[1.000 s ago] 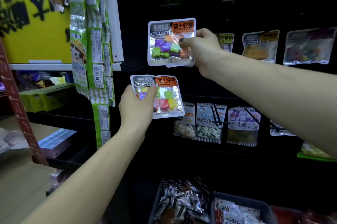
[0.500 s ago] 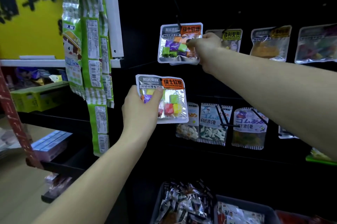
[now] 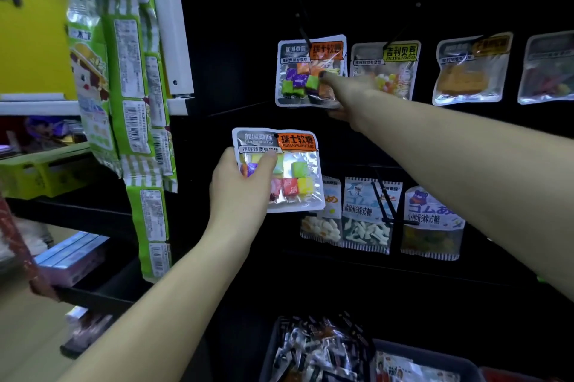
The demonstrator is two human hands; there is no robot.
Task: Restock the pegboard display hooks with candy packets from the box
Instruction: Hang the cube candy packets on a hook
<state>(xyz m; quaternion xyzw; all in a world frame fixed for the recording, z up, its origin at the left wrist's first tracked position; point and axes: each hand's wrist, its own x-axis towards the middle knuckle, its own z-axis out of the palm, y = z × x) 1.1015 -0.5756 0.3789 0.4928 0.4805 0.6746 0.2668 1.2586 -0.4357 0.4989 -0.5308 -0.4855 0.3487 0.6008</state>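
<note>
Clear plastic candy packet with coloured cubes (image 3: 281, 169) is pinched at its left edge by the left hand (image 3: 240, 186), below the hook. It looks light, soft and slippery, so I would hold the stiffer printed header. The right hand (image 3: 348, 92) grips the hung packet of the same kind (image 3: 306, 71) at its lower right corner.

Two orange-labelled candy packets (image 3: 311, 71) (image 3: 278, 169), three blue-and-white packets (image 3: 366, 215) below, perhaps more hidden.
</note>
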